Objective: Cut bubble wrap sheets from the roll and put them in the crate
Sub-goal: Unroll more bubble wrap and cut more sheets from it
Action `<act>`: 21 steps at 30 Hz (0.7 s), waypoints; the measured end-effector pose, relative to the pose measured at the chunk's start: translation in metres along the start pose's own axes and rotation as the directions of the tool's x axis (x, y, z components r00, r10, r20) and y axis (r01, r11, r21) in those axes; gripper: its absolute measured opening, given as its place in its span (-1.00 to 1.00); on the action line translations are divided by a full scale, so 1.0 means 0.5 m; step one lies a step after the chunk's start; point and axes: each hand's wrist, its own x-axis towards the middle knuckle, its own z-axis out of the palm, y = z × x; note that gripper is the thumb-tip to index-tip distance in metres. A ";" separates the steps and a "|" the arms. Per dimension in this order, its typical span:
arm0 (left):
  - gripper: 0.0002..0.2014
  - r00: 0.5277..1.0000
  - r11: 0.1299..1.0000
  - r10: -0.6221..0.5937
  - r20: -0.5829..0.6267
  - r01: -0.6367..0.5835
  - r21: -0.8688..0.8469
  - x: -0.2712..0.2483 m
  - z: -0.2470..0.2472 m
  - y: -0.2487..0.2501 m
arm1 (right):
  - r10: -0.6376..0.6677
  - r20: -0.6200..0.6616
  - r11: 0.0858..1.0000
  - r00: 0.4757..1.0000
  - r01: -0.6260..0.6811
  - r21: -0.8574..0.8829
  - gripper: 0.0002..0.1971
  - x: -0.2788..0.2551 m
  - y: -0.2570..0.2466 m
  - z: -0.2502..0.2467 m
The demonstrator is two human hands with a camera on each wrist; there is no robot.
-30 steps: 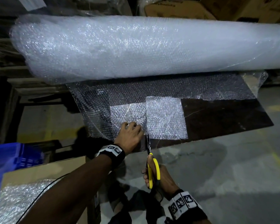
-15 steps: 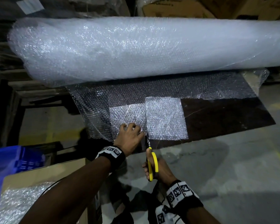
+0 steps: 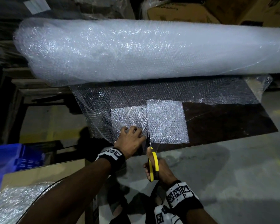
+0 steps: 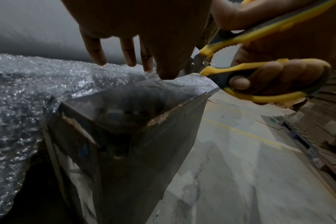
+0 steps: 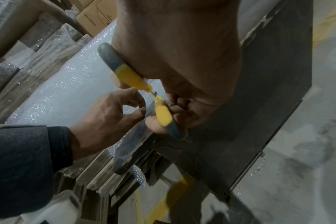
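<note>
A big bubble wrap roll (image 3: 152, 49) lies across the back. Its loose sheet (image 3: 165, 122) is spread toward me over a dark board (image 3: 225, 123). My left hand (image 3: 132, 131) holds the sheet at the board's front edge; in the right wrist view the left hand (image 5: 142, 109) has thumb and forefinger meeting on the wrap. My right hand (image 3: 152, 172) grips yellow-handled scissors (image 3: 153, 164), whose blades sit in the sheet's front edge just right of the left thumb. In the left wrist view the scissors (image 4: 240, 71) have their handles slightly apart. A blue crate (image 3: 10, 159) stands at the far left.
A cardboard box (image 3: 44, 172) holding bubble wrap (image 3: 14, 202) sits at the lower left, next to the crate. Cardboard cartons (image 3: 184, 10) are stacked behind the roll. Grey concrete floor (image 3: 233, 175) with yellow lines spreads to the right of the board.
My right hand has pushed the scissors a little forward into the sheet's front edge. The left hand has stayed almost in place on the wrap.
</note>
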 end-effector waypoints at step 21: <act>-0.65 1.000 0.999 0.008 -0.003 -0.008 -0.030 0.007 0.023 -0.005 | -0.091 -0.028 0.995 0.995 0.089 -0.038 -0.25 -0.013 -0.045 -0.005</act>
